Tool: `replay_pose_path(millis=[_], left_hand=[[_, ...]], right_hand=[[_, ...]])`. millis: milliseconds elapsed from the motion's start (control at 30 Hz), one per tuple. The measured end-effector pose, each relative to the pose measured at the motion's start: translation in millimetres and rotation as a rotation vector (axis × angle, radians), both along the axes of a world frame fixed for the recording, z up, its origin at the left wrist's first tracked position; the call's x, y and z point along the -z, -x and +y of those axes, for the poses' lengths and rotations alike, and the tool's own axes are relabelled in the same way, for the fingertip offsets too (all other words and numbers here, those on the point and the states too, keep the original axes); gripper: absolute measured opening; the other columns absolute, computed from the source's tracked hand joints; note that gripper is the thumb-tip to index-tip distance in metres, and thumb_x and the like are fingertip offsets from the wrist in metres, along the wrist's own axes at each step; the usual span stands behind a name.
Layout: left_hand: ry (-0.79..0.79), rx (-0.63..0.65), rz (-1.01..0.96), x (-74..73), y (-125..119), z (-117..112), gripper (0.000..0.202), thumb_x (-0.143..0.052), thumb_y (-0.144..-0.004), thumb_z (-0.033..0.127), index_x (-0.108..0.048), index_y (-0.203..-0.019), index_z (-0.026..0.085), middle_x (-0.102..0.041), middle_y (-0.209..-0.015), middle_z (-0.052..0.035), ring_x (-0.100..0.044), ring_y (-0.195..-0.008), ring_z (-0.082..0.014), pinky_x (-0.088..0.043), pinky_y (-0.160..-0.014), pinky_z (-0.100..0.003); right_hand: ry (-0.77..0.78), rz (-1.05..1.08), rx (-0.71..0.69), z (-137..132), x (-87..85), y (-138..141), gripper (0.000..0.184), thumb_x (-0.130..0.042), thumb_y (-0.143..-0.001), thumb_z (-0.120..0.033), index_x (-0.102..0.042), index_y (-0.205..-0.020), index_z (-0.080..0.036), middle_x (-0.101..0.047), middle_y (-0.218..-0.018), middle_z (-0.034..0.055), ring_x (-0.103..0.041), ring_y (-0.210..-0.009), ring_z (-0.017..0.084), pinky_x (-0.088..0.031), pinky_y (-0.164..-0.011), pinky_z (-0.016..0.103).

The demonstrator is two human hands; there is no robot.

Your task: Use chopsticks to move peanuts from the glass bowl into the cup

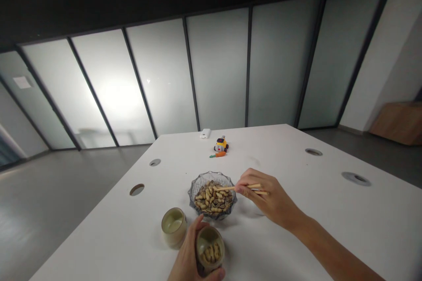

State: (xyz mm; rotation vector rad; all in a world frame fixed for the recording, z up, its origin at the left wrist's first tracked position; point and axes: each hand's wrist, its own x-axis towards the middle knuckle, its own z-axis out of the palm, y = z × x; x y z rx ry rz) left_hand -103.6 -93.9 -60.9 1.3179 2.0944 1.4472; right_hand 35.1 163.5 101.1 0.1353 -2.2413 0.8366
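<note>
My right hand (267, 199) is closed around a pair of wooden chopsticks (239, 188), whose tips reach over a glass bowl (197, 181) filled with peanuts and sunflower seeds (212, 199). My left hand (187, 257) is wrapped around a small ceramic cup (210, 250) at the table's near edge; several peanuts lie inside it. A second, similar cup (173, 226) stands just left of it and looks empty.
The white table (296, 228) has round cable holes (136, 189) on the left and others (356, 178) on the right. A small yellow toy (221, 144) with an orange carrot piece and a white box (205, 133) sit near the far edge. Frosted glass panels stand behind.
</note>
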Motion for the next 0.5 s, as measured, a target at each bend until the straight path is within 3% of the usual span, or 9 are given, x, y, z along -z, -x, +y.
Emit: replay_pose_path(millis=[500], left_hand=[[0.03, -0.013, -0.035, -0.1, -2.2, 1.6, 0.102, -0.081, -0.066, 0.023, -0.038, -0.158, 0.018, -0.061, -0.147, -0.0184, -0.061, -0.136, -0.0378, -0.046, -0.12, -0.048]], right_hand=[[0.035, 0.011, 0.038, 3.4, -12.2, -8.7, 0.032, -0.059, -0.108, -0.036, -0.078, -0.086, -0.022, -0.072, -0.084, 0.004, -0.067, -0.072, 0.017, -0.053, -0.068, 0.026]])
